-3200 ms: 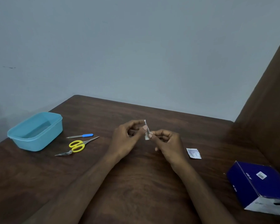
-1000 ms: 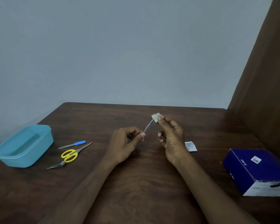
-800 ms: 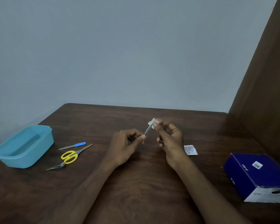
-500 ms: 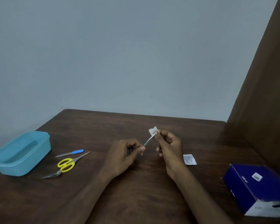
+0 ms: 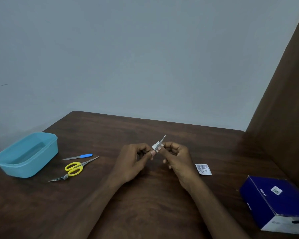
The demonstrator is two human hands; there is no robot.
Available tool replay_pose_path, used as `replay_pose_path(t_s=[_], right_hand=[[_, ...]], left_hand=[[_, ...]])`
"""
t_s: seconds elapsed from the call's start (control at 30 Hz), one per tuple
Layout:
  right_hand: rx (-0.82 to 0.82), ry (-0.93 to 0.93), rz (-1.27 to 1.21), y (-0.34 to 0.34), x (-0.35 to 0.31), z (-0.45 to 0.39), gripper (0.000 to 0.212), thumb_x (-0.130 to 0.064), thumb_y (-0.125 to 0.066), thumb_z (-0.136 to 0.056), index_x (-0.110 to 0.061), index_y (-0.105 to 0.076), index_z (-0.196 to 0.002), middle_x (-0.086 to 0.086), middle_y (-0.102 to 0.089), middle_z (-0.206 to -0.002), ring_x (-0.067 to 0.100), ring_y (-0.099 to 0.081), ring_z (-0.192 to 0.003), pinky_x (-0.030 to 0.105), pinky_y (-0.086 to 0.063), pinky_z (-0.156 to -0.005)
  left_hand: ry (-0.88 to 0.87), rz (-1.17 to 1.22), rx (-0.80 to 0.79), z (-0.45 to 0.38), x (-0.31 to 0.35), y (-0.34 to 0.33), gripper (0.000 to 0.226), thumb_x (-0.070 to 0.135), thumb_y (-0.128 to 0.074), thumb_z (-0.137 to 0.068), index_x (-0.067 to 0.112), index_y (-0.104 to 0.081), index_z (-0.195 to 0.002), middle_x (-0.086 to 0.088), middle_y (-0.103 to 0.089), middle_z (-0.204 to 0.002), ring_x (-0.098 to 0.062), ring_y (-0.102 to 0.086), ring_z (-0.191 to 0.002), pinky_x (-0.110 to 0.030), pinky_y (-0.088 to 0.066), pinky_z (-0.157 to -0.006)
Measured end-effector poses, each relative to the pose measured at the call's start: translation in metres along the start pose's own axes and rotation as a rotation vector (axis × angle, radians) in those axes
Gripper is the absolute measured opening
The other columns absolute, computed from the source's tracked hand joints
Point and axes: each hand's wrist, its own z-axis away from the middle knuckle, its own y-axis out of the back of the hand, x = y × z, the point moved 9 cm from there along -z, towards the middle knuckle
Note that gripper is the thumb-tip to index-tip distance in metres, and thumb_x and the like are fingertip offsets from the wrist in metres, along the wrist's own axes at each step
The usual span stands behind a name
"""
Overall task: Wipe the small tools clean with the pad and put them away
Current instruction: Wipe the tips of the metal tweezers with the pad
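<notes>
Far to the left of our left grip sits a light blue container [image 5: 25, 155] on the dark wooden table [image 5: 145, 213], near its left edge. Between that container and our left grip lie three tools, all apart from the hands: a nail file with a blue handle [image 5: 77, 156] farthest from us, then yellow-handled scissors [image 5: 78, 167] with their blades pointing toward our hands, and a thin metal tool [image 5: 58, 178] just beside the scissor handles on the near side.

Our left hand [image 5: 133, 163] has its grip closed on the lower end of a slim metal tool [image 5: 160, 143], pinched between thumb and forefinger. The tool slants up and to the right, its tip rising clear above both hands. Our right hand [image 5: 177, 158] has its grip closed on a small white pad [image 5: 155, 145], pressed against the tool's shaft just beside the left fingertips.

To the right of our right grip lies a torn white sachet [image 5: 203, 169], flat on the table. Farther right, near the table's edge, stands a dark blue box [image 5: 274, 200], beside a brown panel [image 5: 283, 100].
</notes>
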Motion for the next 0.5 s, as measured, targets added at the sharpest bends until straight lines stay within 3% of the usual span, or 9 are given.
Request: replay_pose_path(t_s=[0.13, 0.23, 0.4, 0.5], right_hand=[[-0.036, -0.013, 0.003, -0.002, -0.001, 0.0, 0.007, -0.02, -0.079, -0.094, -0.014, -0.081, -0.099, 0.012, -0.08, -0.094, 0.01, -0.057, -0.056, 0.022, -0.036, -0.046], [0.041, -0.07, -0.16, 0.007, 0.0, -0.002, 0.01, -0.017, -0.076, -0.097, -0.011, -0.078, -0.105, 0.003, -0.077, -0.086, 0.009, -0.055, -0.052, 0.022, -0.035, -0.042], [0.14, -0.077, -0.256, 0.015, -0.002, -0.002, 0.007, -0.02, -0.078, -0.095, -0.014, -0.076, -0.099, -0.002, -0.071, -0.081, 0.009, -0.051, -0.047, 0.021, -0.032, -0.039], [0.326, -0.098, -0.511, 0.032, 0.003, -0.002, 0.01, -0.019, -0.078, -0.096, -0.018, -0.07, -0.101, -0.006, -0.072, -0.083, 0.006, -0.051, -0.045, 0.018, -0.03, -0.037]], left_hand=[[-0.013, -0.002, 0.007, 0.0, 0.002, 0.001, 0.026, 0.032, -0.075, -0.101, 0.027, -0.074, -0.076, 0.012, -0.065, -0.062, -0.004, -0.048, -0.049, -0.017, -0.031, -0.053], [-0.019, 0.0, -0.021, 0.001, 0.002, -0.002, 0.022, 0.032, -0.077, -0.099, 0.027, -0.076, -0.078, 0.014, -0.065, -0.062, -0.004, -0.048, -0.049, -0.019, -0.033, -0.053], [-0.029, 0.007, -0.057, 0.0, 0.001, -0.007, 0.021, 0.037, -0.075, -0.1, 0.03, -0.075, -0.08, 0.01, -0.071, -0.069, -0.014, -0.055, -0.055, -0.035, -0.047, -0.056], [-0.008, 0.008, -0.055, 0.0, -0.001, -0.007, 0.024, 0.043, -0.071, -0.1, 0.031, -0.075, -0.08, 0.008, -0.074, -0.075, -0.019, -0.064, -0.063, -0.043, -0.052, -0.062]])
